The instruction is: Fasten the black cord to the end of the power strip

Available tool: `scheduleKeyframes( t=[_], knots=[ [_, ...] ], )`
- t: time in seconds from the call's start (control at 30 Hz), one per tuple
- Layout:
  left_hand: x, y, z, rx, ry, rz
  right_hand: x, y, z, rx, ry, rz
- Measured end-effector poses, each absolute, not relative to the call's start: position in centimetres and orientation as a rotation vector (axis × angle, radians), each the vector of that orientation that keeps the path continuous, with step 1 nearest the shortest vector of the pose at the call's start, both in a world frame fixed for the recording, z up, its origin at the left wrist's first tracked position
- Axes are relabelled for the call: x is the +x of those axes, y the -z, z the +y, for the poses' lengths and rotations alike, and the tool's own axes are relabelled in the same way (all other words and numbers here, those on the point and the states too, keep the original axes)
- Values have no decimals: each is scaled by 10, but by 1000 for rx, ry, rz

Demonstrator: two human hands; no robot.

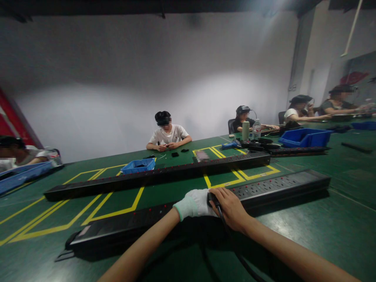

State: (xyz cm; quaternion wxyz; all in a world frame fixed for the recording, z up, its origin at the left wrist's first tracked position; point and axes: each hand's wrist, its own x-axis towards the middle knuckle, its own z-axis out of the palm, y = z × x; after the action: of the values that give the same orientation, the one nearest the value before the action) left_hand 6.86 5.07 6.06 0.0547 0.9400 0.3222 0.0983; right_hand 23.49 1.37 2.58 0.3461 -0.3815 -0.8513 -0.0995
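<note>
A long black power strip [272, 188] with rows of sockets and small red dots lies slantwise across the green table in front of me. My left hand [198, 203], in a white glove with a mint cuff, grips the strip near its middle; its fingertips are partly hidden. Right beside it, my bare right hand [230, 207] is closed around a black plug [212, 199] held down at the strip's sockets. Whether the plug is fully seated I cannot tell. Its black cable [225, 219] runs down under my right forearm toward the bottom edge.
A second long power strip [164, 174] lies farther back, over yellow tape lines. Behind it are a small blue tray [138, 166] and a blue hand tool [231, 145]. A larger blue bin [305, 138] stands right. Across the table a person [169, 135] sits; others sit at both sides.
</note>
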Motion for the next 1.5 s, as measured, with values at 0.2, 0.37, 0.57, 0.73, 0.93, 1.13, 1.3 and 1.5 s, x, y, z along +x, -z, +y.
scheduleKeyframes(
  t=[0.2,0.37,0.57,0.73,0.93,1.13,1.3,1.5],
  knots=[
    [68,-61,51,2847,-292,1009,235,-26,14,-989,283,-2198],
    [68,-60,51,2838,-302,1002,235,-26,13,-994,286,-2199],
    [69,-62,50,2828,-297,1009,234,-27,13,-981,294,-2192],
    [68,-62,49,2838,-299,983,235,-26,14,-991,281,-2203],
    [67,-59,52,2825,-296,981,234,-26,14,-970,298,-2188],
    [67,-58,53,2837,-297,992,235,-27,13,-976,265,-2206],
    [68,-59,52,2841,-309,1005,235,-27,13,-1000,245,-2223],
    [69,-62,49,2846,-277,1034,235,-28,12,-992,242,-2220]
  ],
)
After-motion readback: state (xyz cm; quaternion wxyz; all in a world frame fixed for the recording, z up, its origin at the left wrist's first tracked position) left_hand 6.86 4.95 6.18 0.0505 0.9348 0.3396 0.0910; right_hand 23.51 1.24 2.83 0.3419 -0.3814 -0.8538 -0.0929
